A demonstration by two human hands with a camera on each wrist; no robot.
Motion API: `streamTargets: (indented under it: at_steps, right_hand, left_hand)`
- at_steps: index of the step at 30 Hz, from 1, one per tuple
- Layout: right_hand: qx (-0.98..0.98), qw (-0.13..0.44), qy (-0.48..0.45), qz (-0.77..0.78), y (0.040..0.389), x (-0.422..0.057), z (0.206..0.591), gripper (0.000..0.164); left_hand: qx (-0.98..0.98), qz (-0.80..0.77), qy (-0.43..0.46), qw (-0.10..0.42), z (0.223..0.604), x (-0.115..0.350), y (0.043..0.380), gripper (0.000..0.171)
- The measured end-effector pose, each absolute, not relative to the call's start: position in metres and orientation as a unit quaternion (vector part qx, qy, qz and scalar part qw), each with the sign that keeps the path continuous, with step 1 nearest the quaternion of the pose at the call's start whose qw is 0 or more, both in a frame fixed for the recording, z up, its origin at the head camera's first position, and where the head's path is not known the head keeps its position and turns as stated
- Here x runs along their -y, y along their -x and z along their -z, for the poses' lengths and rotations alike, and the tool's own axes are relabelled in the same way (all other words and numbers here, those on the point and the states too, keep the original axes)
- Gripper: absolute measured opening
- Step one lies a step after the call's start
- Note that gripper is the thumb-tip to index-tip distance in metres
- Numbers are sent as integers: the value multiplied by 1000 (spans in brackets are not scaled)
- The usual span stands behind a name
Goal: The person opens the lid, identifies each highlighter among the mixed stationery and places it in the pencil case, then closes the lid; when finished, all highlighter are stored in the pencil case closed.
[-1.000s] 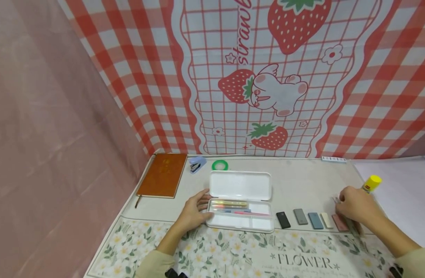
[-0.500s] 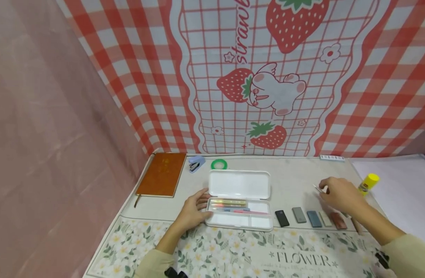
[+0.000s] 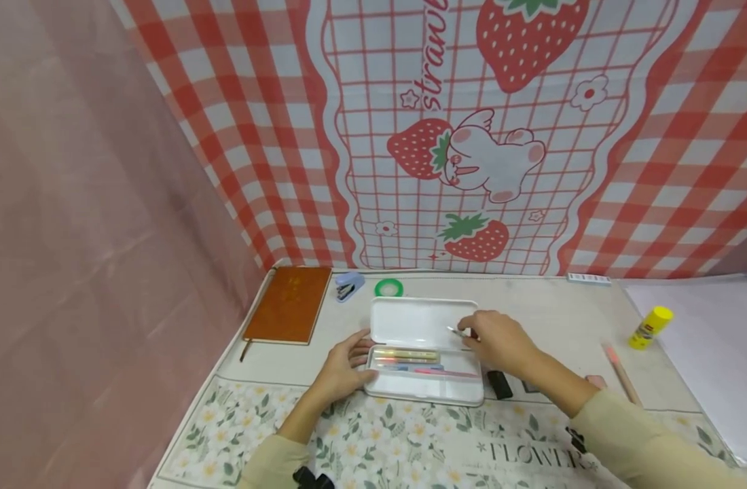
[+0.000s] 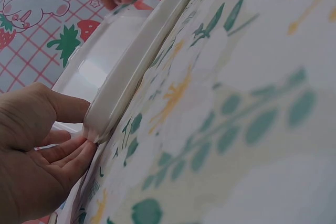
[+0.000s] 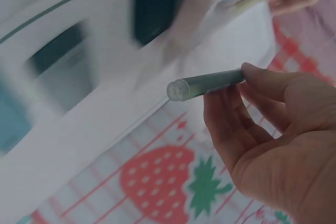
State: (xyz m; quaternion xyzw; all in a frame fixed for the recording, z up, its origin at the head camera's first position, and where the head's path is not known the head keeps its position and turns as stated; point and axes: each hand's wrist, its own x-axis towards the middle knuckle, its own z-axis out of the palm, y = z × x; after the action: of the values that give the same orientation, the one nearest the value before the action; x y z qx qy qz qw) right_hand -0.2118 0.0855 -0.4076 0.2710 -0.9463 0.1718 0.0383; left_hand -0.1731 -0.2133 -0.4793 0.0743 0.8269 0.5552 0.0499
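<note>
A white pencil case (image 3: 431,397) lies with its lid (image 3: 410,319) raised. Inside are several yellow, blue and pink pens (image 3: 407,356). My left hand (image 3: 341,370) holds the left end of the case; in the left wrist view, thumb and fingers (image 4: 58,153) pinch its corner. Above the right side of the case, my right hand (image 3: 502,339) pinches a grey-green pen (image 5: 210,82) between thumb and fingertips. The pen is clear of the case, its see-through end pointing out of the hand in the right wrist view.
Right of the case lie a black block (image 3: 500,385), a pink block (image 3: 596,381) and a pink-tipped pen (image 3: 622,375); my right arm covers other blocks. A yellow glue stick (image 3: 651,328) stands farther right. Behind are a brown notebook (image 3: 290,305), a stapler (image 3: 349,286) and green tape (image 3: 388,287).
My right hand has lifted the pen from beside the blocks on the right and carried it left to above the case. My left hand stays on the case.
</note>
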Motion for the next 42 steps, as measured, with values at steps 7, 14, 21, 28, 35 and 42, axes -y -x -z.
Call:
streamTargets:
  at_steps: [7,14,21,28,35,42]
  right_hand:
    - [920,6,-337,-201,204,-52,415,18]
    - [917,-3,-345,-199,201,-41,421,18]
    - [930,-16,-317,-188,200,-39,432,13]
    - [931,-12,-313,-187,199,-39,438,8]
    - [937,-21,-290,-192,196,-39,431,12]
    - [947,10,-257,-194,197,-69,419,22]
  left_hand:
    - [-824,-558,-82,53,451,204,162,75]
    - [-830,-550,-74,49,442,200,158,73]
    - [-832,-547,-69,51,442,201,159,72]
    - [-830,-550,-75,50,440,201,158,74]
    - [-832,-548,-74,50,449,203,162,75]
    - [-835,-543,-70,42,481,212,176,79]
